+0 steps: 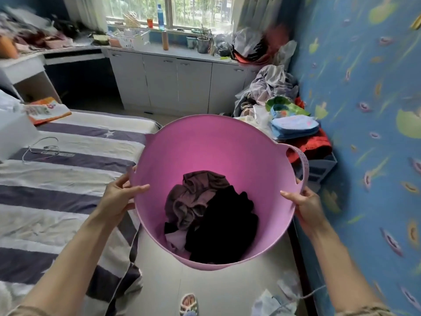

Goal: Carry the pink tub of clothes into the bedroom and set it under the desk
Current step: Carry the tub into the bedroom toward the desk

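Left hand [118, 197] and right hand [306, 205] grip the pink tub [205, 142] rim; floor strip [227, 288] beside bed [57, 179].

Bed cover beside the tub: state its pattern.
Broad purple and white stripes on the bed cover, seen in the head view.

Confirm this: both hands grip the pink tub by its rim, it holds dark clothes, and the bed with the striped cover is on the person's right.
One thing is wrong: the bed is on the person's left, as the head view shows. The rest holds: left hand and right hand grip the pink tub by its rim, dark clothes inside.
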